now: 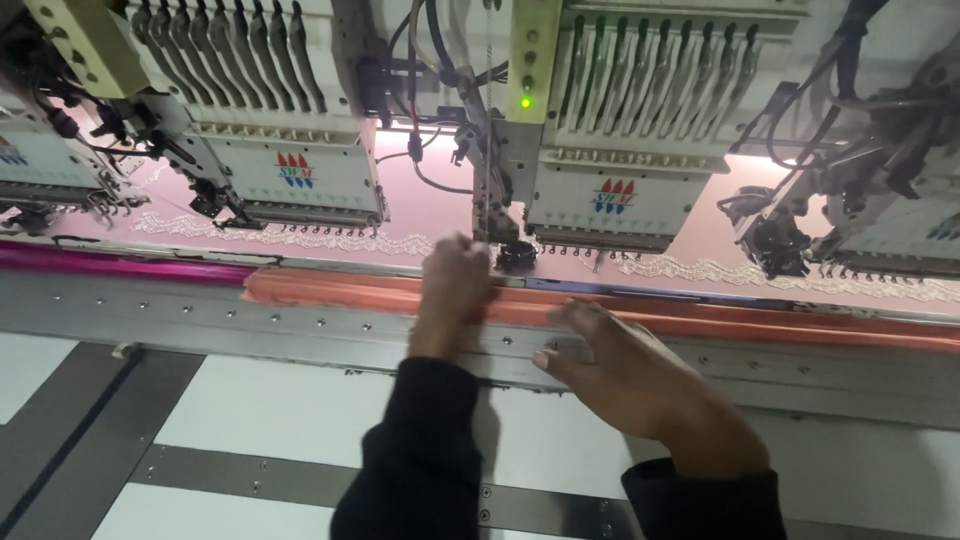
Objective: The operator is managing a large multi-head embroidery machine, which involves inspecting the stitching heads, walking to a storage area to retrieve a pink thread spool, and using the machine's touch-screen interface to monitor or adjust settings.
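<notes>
Machinery fills the upper half of the view: a row of embroidery heads (610, 130), cream and white, each with a comb of thread levers on top and a needle bar below; one head carries a lit green lamp (525, 101). Beneath the heads lies pink fabric (440, 205), stretched flat, with a band of white lace stitching (300, 238) running left to right along its near edge. In front of the fabric runs a grey metal rail (200, 315) studded with screws, and nearer still a white table surface (270, 410) crossed by grey strips.

Along the top of the rail lies an orange fabric strip (330, 290). Its long axis runs horizontally, from left of centre towards the right edge of the view, dipping slightly to the right; a magenta strip (120, 266) continues the line to its left.

The left hand (455, 285), in a dark sleeve, reaches forward over the orange strip, fingers curled together near the needle foot (515, 255); whether they pinch anything cannot be told. The right hand (625, 375) rests palm down on the rail, fingers extended and slightly apart, fingertips touching the orange strip.
</notes>
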